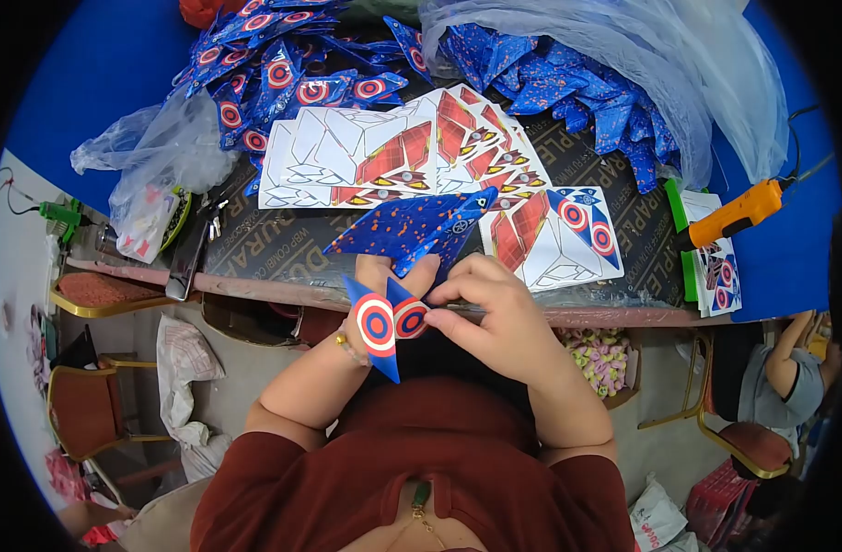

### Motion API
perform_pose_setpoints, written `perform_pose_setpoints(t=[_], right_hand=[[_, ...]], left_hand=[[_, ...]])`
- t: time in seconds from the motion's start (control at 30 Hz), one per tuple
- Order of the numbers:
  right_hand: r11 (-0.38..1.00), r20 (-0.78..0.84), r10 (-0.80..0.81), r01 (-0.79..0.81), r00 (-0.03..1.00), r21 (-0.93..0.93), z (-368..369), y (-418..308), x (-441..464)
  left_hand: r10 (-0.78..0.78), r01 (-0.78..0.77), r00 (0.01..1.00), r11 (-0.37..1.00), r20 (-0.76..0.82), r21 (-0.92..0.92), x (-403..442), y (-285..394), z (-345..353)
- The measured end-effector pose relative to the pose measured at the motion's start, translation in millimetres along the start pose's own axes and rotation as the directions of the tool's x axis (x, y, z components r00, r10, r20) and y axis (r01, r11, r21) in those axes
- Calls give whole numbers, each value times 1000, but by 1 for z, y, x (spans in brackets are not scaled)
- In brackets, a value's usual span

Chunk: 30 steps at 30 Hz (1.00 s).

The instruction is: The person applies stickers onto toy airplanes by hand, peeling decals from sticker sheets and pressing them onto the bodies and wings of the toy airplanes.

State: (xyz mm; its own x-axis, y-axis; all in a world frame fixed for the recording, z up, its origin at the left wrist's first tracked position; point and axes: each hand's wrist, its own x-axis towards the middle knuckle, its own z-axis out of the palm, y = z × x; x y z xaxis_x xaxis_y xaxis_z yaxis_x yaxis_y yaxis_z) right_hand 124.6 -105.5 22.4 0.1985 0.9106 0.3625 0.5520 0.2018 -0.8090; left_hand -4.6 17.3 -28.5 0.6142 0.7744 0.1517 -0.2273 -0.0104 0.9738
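Observation:
A glossy blue bird-shaped piece with orange specks (398, 225) is in my left hand (375, 276), whose fingers are partly hidden beneath it. Over the back of that hand and wrist lie two blue pointed stickers with red and white rings, the left sticker (377, 324) and the right sticker (409, 320). My right hand (481, 308) pinches the edge of the right sticker between thumb and forefinger. Just beyond my hands, printed sticker sheets (375, 147) lie overlapped on the table. One nearer sheet (568, 253) still bears ringed stickers.
Finished-looking blue ringed pieces (278, 74) are heaped at the back left. Speckled blue pieces (577, 83) spill from a clear plastic bag (706, 74) at the back right. An orange-handled tool (738, 216) stands by a green tray (683, 244). Another person (780, 377) sits at far right.

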Motion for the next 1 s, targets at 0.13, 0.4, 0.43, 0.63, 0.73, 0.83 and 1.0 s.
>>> perform_pose_setpoints(t=[0.13,0.4,0.43,0.63,0.73,0.83,1.0], right_hand=[[969,173,149,-179,974,172,-3,0,1],[999,45,-24,25,999,-25,-9,-16,-5],[1000,22,23,-23,999,18,-10,-17,-5],[876,-131,248,-164,960,454,-15,14,-2],[841,-166,248,-127,955,525,2,33,-3],[769,-164,339,-172,926,615,17,32,-1],[759,-181,327,-144,927,635,25,33,1]], left_hand=[[22,-24,999,997,29,78,2,6,1],[319,-292,948,858,7,422,19,22,-8],[89,-82,996,974,-26,212,21,25,-12],[-118,115,993,833,30,-541,23,48,-12],[-154,179,984,777,94,-604,16,41,-7],[-152,196,981,785,125,-587,10,38,0],[-148,193,981,807,125,-559,5,37,6]])
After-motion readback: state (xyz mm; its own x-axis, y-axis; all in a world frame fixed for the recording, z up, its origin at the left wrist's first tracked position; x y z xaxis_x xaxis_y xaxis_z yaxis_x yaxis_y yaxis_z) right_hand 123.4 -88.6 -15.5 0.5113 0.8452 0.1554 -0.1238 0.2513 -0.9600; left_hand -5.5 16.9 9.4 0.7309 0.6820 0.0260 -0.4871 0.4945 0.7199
